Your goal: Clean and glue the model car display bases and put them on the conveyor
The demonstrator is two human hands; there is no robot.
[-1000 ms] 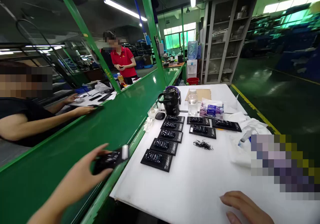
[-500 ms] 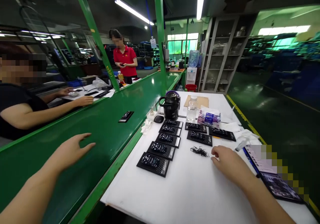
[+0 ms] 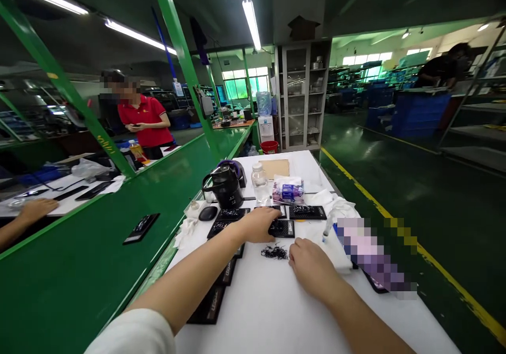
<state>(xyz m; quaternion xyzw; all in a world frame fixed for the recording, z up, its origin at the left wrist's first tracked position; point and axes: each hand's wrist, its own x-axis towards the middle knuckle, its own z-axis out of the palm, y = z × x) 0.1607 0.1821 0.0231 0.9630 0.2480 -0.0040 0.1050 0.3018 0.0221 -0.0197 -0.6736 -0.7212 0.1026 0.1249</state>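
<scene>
My left hand [image 3: 258,224] reaches across the white table, its thumb and fingers around a glossy black model car on a rectangular black base [image 3: 285,229]; the palm side of the grip is hidden. My right hand [image 3: 312,267] is low over the table with curled fingers, its fingertips beside a small pile of thin black strips [image 3: 274,251]. Whatever those fingers hold, if anything, cannot be made out. Another black base with a model [image 3: 307,212] lies behind, to the right. A column of similar bases [image 3: 213,304] runs under my left forearm, partly covered by it.
One more black base [image 3: 141,229] lies on the green conveyor belt [image 3: 98,269]. Behind stand a black jug [image 3: 226,188], a clear bottle [image 3: 260,182] and a tissue pack [image 3: 288,191]. A co-worker's hand [image 3: 37,210] rests across the belt; a person in red [image 3: 146,116] stands farther back.
My left hand has swung from over the green belt rightward to a black base on the table. My right hand stays near the black strips. The view has turned right.
</scene>
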